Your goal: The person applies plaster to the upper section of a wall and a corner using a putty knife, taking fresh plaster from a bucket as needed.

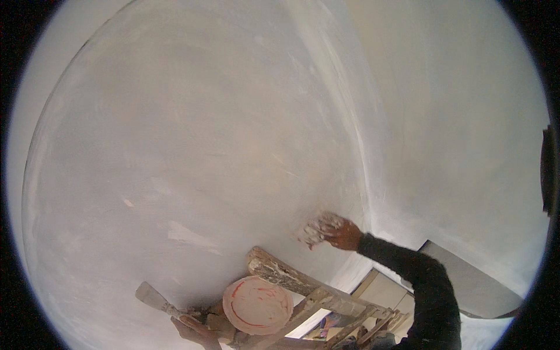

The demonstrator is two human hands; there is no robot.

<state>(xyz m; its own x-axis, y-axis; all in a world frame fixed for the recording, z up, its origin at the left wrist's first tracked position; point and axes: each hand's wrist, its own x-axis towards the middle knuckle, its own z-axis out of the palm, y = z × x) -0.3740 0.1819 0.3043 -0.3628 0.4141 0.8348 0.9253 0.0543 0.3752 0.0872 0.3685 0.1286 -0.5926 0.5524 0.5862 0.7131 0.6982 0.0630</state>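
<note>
My right hand (329, 230) is stretched out against the pale wall (192, 140), near the corner. White paste coats its fingers, and they are slightly blurred; I make out no tool in it. A dark sleeve (402, 259) covers that arm. Low on the left, my left hand (198, 331) grips a putty knife (153, 297) by its handle, with the broad blade pointing up and left. Right of that hand is a round, pale pink tub or lid (257, 305) smeared with white and red streaks. Its underside is hidden.
A worn, paste-spattered wooden ladder or trestle (286, 274) rises beside the round tub, below my right hand. A grey panel (466, 280) juts out at the lower right. Between the ladder's bars, colourful items (326, 326) show far below. A second wall (455, 116) meets at the corner.
</note>
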